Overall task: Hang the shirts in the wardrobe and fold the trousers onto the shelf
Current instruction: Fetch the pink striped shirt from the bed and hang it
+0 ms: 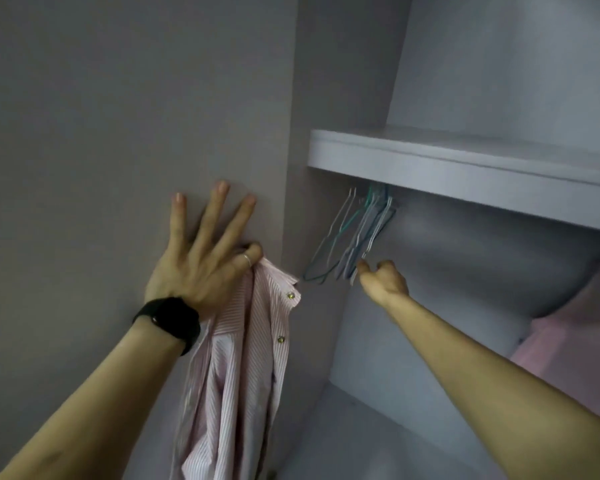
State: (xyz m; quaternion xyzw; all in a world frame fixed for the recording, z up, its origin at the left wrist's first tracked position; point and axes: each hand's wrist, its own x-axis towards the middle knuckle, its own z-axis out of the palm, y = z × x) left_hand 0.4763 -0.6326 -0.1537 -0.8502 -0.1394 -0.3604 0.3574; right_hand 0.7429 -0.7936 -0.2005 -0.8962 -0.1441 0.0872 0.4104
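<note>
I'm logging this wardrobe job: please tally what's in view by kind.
Striped pink shirt: 1
Plain pink garment: 1
Bunch of wire hangers: 1 (singles overlap, uncountable)
Shelf: 1
Total: 4

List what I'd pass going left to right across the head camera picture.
Left hand → pink striped shirt it holds → wire hangers → right hand → pink clothes at the far right.

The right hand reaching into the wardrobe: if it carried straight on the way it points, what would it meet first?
Probably the bunch of wire hangers under the shelf: the right hand points up at their lower ends and looks almost on them, perhaps touching; depth is hard to judge.
</note>
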